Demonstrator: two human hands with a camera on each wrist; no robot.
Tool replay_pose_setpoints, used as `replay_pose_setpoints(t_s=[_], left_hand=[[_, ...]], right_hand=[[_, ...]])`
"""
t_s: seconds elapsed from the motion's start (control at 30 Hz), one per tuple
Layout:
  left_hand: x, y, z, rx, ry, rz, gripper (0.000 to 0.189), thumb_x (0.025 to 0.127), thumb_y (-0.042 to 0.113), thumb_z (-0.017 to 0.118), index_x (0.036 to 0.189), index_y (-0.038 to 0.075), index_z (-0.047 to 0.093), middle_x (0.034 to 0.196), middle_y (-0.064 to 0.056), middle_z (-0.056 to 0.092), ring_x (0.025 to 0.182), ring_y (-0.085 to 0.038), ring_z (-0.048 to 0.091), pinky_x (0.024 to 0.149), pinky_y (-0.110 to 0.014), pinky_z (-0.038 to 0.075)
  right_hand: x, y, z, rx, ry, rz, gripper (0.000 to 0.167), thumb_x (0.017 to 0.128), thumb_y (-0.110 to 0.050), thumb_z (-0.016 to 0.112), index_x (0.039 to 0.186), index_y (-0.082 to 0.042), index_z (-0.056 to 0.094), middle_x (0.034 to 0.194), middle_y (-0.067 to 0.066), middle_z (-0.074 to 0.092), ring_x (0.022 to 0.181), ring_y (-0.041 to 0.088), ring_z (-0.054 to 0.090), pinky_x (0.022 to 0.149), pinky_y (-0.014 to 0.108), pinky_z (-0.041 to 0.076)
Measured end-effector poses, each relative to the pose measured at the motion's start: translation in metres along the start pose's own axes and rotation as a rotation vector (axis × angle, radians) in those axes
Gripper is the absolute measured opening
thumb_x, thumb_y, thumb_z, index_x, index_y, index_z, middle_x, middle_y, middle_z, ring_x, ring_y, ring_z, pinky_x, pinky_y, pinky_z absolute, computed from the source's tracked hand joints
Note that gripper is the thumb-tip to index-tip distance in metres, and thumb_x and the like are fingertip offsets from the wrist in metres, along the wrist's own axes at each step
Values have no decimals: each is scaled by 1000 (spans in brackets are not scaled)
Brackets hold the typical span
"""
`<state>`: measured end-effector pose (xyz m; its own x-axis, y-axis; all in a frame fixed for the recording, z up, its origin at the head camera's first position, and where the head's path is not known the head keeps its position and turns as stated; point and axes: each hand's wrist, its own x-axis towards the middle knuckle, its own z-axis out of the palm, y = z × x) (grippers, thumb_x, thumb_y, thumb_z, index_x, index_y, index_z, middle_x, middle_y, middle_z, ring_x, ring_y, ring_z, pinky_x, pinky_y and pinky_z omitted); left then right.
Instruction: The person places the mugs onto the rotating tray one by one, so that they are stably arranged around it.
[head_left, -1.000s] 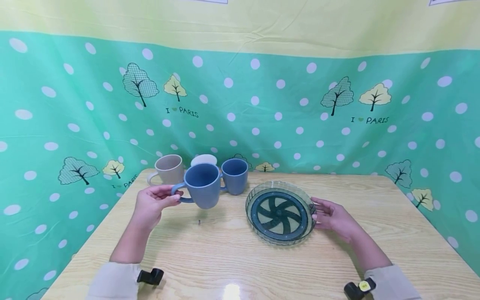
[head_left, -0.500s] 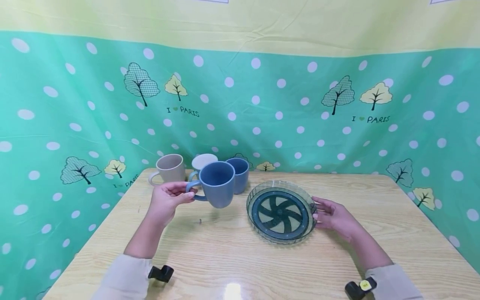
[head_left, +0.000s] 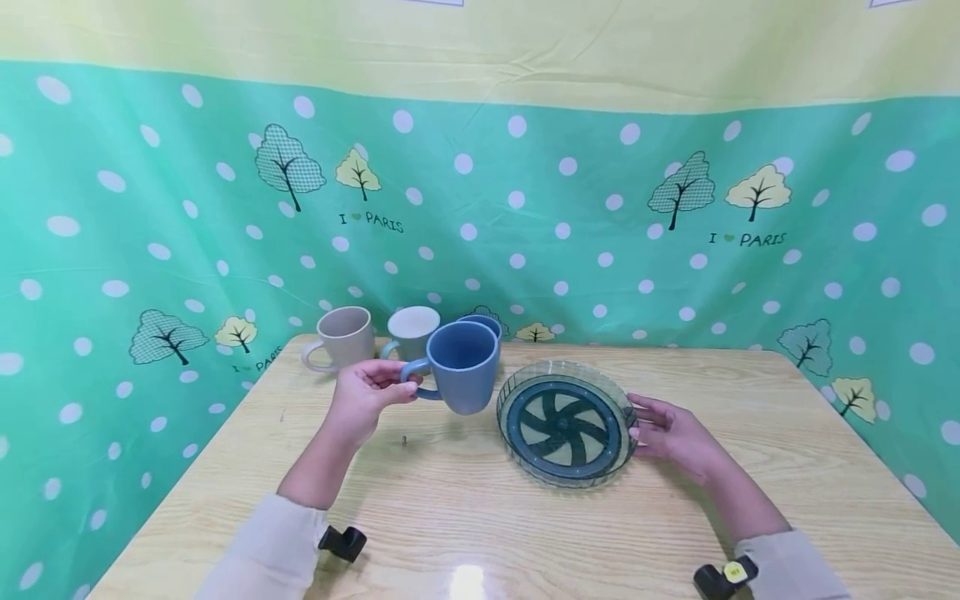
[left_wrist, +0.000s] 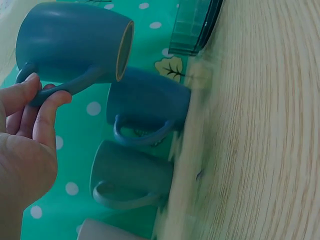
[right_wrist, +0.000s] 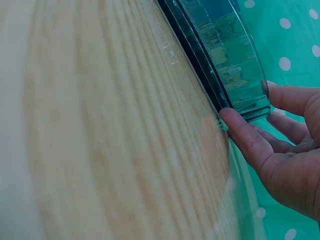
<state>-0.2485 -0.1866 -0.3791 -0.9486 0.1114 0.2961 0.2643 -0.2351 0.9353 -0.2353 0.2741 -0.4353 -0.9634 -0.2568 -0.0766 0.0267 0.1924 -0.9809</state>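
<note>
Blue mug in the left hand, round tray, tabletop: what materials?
Blue mug: likely ceramic, satin glaze; soft sheen, paler ring at the base edge in the left wrist view.
Round tray: glossy, tinted, see-through walls; plastic or glass, can't tell which.
Tabletop: wood or wood-look laminate; visible grain, bright glare suggests a smooth, glossy coating.

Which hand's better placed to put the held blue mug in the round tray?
Probably the left hand: it grips the blue mug by its handle, left of the round tray in the head view. The right hand holds the tray's right edge, so it seems better suited to steadying.
</note>
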Motion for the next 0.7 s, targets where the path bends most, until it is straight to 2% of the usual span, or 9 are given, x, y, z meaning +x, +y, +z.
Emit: replay_pose_setpoints(t_s=[0.17, 0.47, 0.7], left_hand=[[2, -1, 9, 1, 6, -24, 28, 77, -21, 69, 91, 3, 72, 81, -6, 74, 75, -17, 72, 68, -31, 62], [8, -5, 24, 7, 24, -81, 27, 77, -20, 69, 90, 4, 70, 80, -6, 73, 74, -17, 71, 69, -32, 62], [14, -10, 35, -26, 47, -108, 30, 77, -22, 68, 85, 7, 70, 79, -7, 72, 72, -17, 71, 68, -33, 62]], right_hand=[[-1, -2, 1, -3, 2, 5, 70, 94, -5, 63, 151, 5, 23, 145, 38, 28, 128, 49, 41, 89, 43, 57], [-1, -3, 0, -10, 0, 0, 70, 94, -4, 62, 151, 6, 22, 145, 39, 28, 127, 49, 41, 89, 43, 57], [-1, -2, 0, -4, -1, 0, 70, 94, -4, 62, 151, 6, 22, 145, 39, 28, 128, 50, 41, 89, 43, 57]])
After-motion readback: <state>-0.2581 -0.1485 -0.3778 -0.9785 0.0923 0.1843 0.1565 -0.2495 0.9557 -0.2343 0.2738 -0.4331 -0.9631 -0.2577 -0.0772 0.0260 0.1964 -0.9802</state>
